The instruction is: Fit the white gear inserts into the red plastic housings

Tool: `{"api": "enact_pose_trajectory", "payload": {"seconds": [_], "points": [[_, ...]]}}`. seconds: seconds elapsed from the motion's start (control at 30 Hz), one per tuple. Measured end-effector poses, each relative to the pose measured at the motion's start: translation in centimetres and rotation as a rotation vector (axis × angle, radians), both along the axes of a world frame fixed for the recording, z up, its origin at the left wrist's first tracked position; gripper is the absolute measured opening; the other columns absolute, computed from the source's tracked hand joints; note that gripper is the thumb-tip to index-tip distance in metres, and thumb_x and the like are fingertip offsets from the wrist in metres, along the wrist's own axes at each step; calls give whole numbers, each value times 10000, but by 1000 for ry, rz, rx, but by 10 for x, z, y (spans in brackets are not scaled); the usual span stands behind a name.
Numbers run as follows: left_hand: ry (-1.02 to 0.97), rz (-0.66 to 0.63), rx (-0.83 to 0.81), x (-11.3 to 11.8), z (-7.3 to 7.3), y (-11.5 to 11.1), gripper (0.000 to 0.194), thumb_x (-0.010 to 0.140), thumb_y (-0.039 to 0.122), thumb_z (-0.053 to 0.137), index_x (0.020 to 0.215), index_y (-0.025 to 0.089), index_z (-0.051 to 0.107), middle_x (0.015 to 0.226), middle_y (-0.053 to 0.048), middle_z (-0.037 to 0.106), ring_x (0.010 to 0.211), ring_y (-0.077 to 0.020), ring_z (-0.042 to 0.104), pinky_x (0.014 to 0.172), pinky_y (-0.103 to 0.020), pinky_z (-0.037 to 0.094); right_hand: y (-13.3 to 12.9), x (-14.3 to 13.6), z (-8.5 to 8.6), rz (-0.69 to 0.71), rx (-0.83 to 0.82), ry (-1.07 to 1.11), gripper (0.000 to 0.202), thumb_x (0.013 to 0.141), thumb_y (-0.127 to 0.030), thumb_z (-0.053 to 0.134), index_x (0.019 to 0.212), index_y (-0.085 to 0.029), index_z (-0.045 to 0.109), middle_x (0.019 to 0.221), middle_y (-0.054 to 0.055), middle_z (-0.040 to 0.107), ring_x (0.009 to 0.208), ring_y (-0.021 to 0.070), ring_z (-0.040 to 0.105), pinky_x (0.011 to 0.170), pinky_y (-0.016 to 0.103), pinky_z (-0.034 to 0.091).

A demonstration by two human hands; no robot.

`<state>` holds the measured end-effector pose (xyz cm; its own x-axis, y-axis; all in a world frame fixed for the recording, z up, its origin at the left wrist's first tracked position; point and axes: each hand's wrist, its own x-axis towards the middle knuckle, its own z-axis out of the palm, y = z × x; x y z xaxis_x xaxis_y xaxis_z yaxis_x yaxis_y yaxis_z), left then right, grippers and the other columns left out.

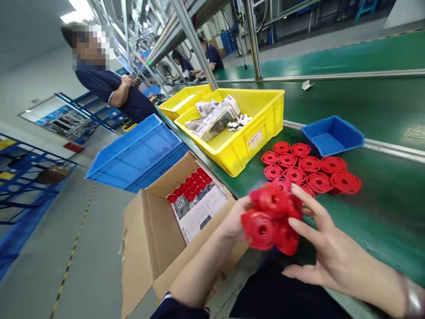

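Several red parts (262, 230) gripped bunched in the left hand (236, 220), by the tabletop (381, 230) edge; held the right hand (341, 250) open alongside; seemingly needed steady support.

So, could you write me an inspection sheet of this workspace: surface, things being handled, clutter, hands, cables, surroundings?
Surface: green bench, looks smooth, glossy in places.
Things handled: cluster of red parts, blurred; more red parts stand grouped beside the blue tray.
Clutter: white scrap across the bench; printed paper and small white pieces inside the yellow bin.
Hands: left hand, grip closed on the cluster; right hand, grip open beside it.
Cables: dark cables hang beyond the bench.
Surroundings: cardboard box holding red pieces; person standing at left, others farther off.
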<state>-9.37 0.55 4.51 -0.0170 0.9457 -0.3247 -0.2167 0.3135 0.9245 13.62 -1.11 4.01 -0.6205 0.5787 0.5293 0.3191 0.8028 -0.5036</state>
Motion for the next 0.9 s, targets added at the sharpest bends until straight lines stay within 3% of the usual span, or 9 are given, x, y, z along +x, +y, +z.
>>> {"api": "enact_pose_trajectory", "payload": {"seconds": [0.07, 0.17, 0.27, 0.37, 0.5, 0.7, 0.8, 0.9], "points": [[-210, -228, -10, 47, -7, 4, 522, 477, 399, 964, 910, 164, 791, 917, -89, 780, 879, -293, 733, 870, -422, 559, -7, 25, -3, -77, 0, -16, 854, 906, -359, 716, 1586, -411, 203, 1686, 126, 33, 1514, 439, 197, 1059, 637, 476], [-410, -397, -32, 100, -17, 10, 504, 494, 319, 966, 941, 166, 791, 911, -72, 780, 865, -239, 728, 826, -334, 540, -13, 61, -13, -244, -26, -10, 734, 916, -352, 681, 1550, -433, 321, 1684, 87, 95, 1496, 430, 265, 1015, 551, 550], [-453, -470, -68, 134, -26, 14, 511, 508, 272, 961, 980, 173, 790, 930, -65, 780, 844, -204, 717, 814, -299, 531, -20, 91, -15, -342, -62, -57, 711, 906, -311, 688, 1533, -419, 372, 1674, 79, 137, 1482, 393, 318, 1024, 468, 556], [-433, -533, -66, 154, -32, 16, 478, 535, 243, 948, 980, 180, 787, 960, -64, 782, 890, -222, 717, 864, -332, 539, -26, 112, -13, -355, -186, -107, 667, 905, -252, 689, 1500, -394, 422, 1661, 78, 129, 1478, 330, 340, 1099, 449, 488], [-385, -581, -89, 167, -41, 18, 487, 555, 200, 938, 1011, 199, 766, 1019, -53, 772, 975, -228, 708, 905, -344, 548, -25, 126, -14, -313, -373, -32, 600, 883, -209, 709, 1432, -319, 494, 1615, 102, 170, 1456, 272, 366, 1176, 421, 384], [-271, -609, -80, 163, -42, 18, 505, 624, 218, 907, 1078, 208, 686, 1123, -58, 717, 922, -181, 702, 784, -273, 580, -15, 133, -19, -323, -416, 45, 588, 873, -248, 749, 1404, -305, 504, 1582, 105, 225, 1450, 264, 360, 1194, 426, 354], [-147, -616, 0, 155, -44, 17, 464, 728, 303, 839, 1132, 218, 626, 1147, -65, 662, 817, -158, 697, 713, -292, 601, -11, 136, -14, -372, -400, -51, 588, 875, -257, 750, 1407, -316, 506, 1591, 108, 213, 1460, 286, 340, 1184, 466, 374], [118, -604, 146, 140, -47, 8, 350, 820, 311, 744, 1130, 231, 602, 1030, -52, 623, 755, -164, 690, 647, -302, 598, -8, 135, -2, -440, -345, -261, 579, 873, -202, 726, 1406, -318, 532, 1605, 123, 206, 1474, 342, 301, 1129, 516, 441]]}}
